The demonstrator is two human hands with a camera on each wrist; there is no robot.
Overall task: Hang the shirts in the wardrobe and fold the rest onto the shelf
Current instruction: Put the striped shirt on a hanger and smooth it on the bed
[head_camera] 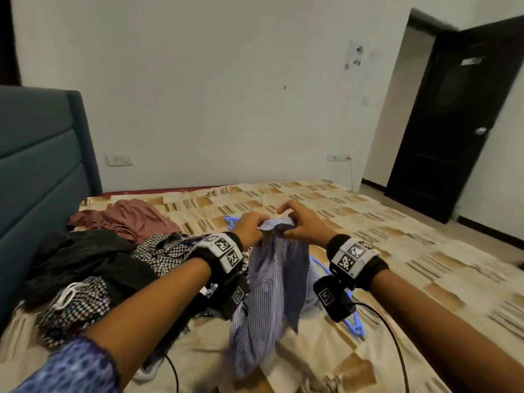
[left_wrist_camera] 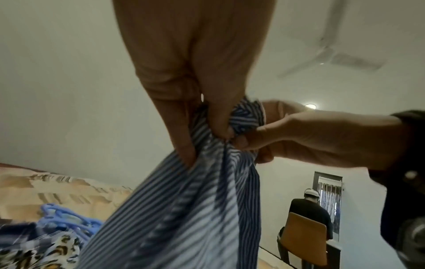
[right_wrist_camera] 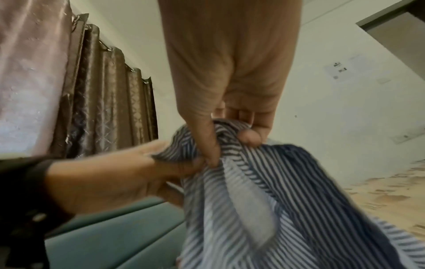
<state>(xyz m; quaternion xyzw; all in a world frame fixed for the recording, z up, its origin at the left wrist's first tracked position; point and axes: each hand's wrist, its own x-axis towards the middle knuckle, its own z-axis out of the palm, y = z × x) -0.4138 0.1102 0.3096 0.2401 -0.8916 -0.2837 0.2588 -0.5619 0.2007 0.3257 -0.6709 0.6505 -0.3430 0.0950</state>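
**Striped shirt held bunched above the bed**

The blue-and-white striped cotton shirt (head_camera: 272, 276) looks light, thin and very soft. It has no stiffness of its own, so it collapses into long folds under the 2 hands and its lower part rests crumpled on the beige patterned bedsheet (head_camera: 411, 251). I judge that it will not slip easily, because woven cloth gives good friction, but it will twist and hide its own shape. The best places to take it are probably the collar or the 2 shoulder seams, so that it opens flat for a hanger. Which part is now in the hands I cannot tell.

The stripes are narrow, dark blue on pale ground, and the cloth is creased.

The left hand (head_camera: 249, 226) and the right hand (head_camera: 302, 222) are close together, almost touching, and both clamp the top bunch of the shirt with curled fingers and thumb.

The blue plastic hangers (head_camera: 351, 321) lie on the sheet just beside and partly under the shirt. A pile of other clothes (head_camera: 93, 268) lies to the left, near the teal padded headboard (head_camera: 37, 165).
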